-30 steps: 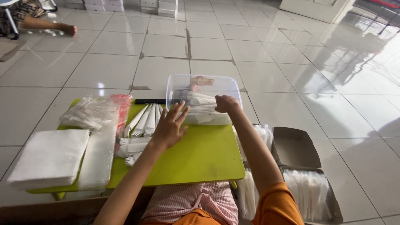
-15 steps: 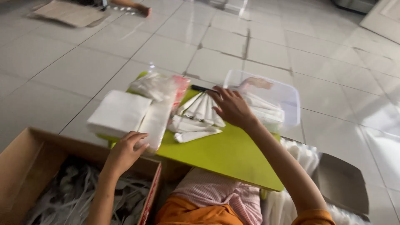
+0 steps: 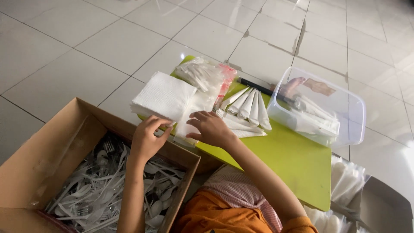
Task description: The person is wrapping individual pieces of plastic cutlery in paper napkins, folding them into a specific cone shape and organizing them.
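Note:
My left hand pinches the near edge of a stack of white paper napkins at the left end of a low green table. My right hand rests with fingers spread on a second napkin pile beside it, holding nothing. Several folded napkins wrapped around plastic cutlery lie fanned out just past my right hand. A clear plastic tub holding more wrapped napkins stands at the table's right end.
An open cardboard box full of clear plastic forks and spoons sits on the tiled floor at my left. A clear bag of white items lies at the table's far edge. Another box with white bundles is at lower right.
The view has swung left and down. My left hand has risen from the cardboard box to the napkin stack. My right hand has moved from the folded napkins to the napkin pile.

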